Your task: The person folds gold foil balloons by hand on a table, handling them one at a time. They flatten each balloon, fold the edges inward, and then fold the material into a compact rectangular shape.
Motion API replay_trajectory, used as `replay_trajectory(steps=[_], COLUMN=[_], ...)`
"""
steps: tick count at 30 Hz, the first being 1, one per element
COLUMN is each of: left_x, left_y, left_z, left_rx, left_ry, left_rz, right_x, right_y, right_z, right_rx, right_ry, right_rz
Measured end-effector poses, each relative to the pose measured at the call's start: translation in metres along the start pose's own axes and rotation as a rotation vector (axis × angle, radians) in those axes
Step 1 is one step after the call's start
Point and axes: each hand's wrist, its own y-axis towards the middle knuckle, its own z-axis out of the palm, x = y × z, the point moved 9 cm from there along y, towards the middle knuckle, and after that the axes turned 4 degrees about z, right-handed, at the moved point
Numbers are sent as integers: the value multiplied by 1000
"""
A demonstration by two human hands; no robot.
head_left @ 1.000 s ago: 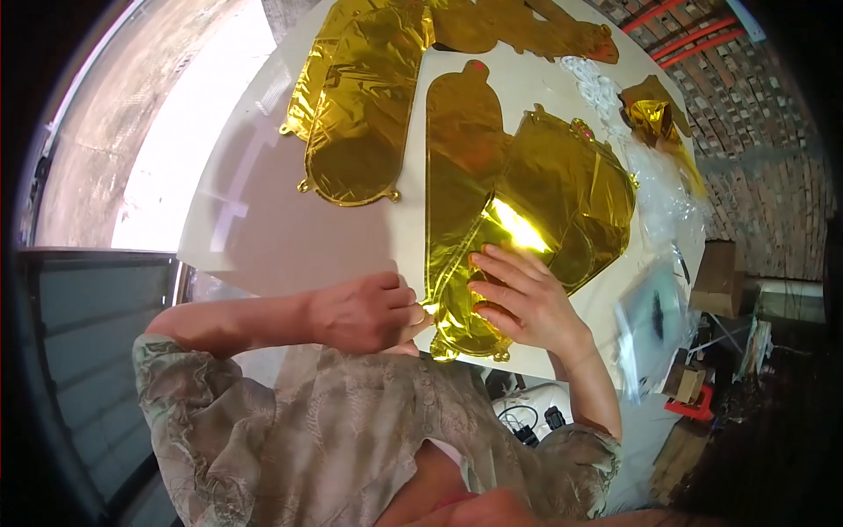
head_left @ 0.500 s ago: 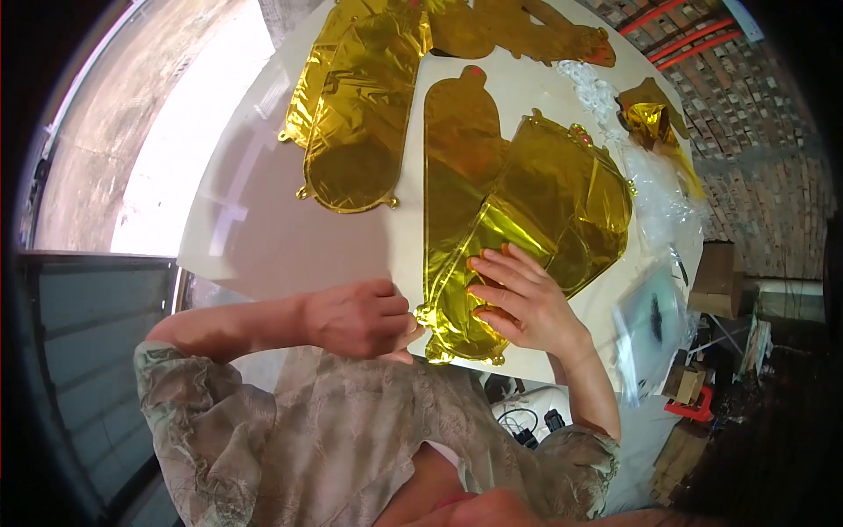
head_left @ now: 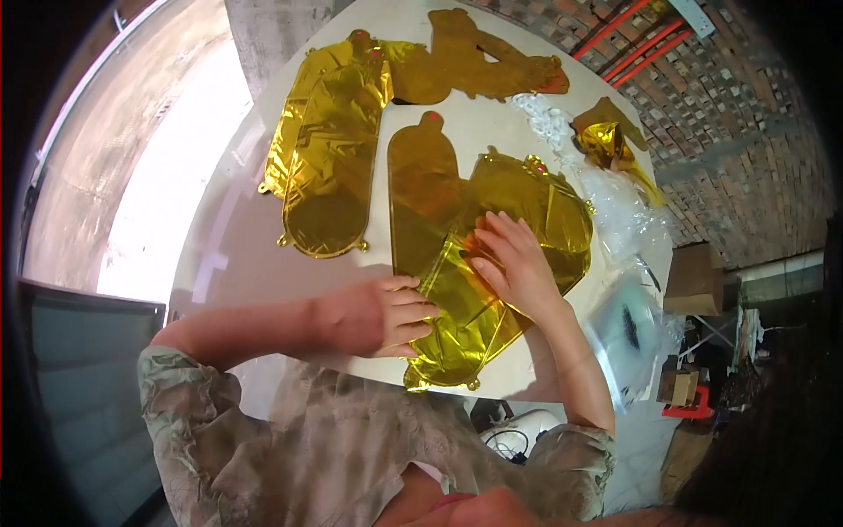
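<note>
A flat gold foil balloon (head_left: pixel 544 202) lies on the white table (head_left: pixel 246 237) in front of me, its near part wrinkled and shiny. My left hand (head_left: pixel 378 316) rests at its near left edge, fingers stretched over the foil. Palm down on the balloon's middle is my right hand (head_left: pixel 518 268), with its fingers extended. Another flat gold foil piece (head_left: pixel 421 176) extends away from under the left side of this balloon. Neither hand grips anything.
More flat gold foil balloons (head_left: pixel 329 167) lie at the far left. Gold foil pieces (head_left: pixel 492 70) are at the back. Small white pieces (head_left: pixel 540 119), crumpled gold foil (head_left: pixel 601 140) and clear plastic bags (head_left: pixel 623 316) line the right edge. Beyond stand a cardboard box (head_left: pixel 694 277) and brick wall (head_left: pixel 738 167).
My left hand has gone from closed at the balloon's near left corner to spread over its edge. My right hand has slid farther up the foil. The view has shifted.
</note>
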Motion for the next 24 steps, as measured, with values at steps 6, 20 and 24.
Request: replay_trajectory(steps=[6,20,24], left_x=[85,229,241], left_y=[11,-4,-11], left_z=[-71,-55,-49], left_rx=[-302,-224,-343], left_ry=[-55,320,147], left_rz=[-377,-935,-994], right_x=[-6,-20,-20], right_y=[15,27,27], right_z=[1,19,19], right_rx=[38,56,61], right_ry=[-33,-30,-16], right_rz=[-45,-75,-83])
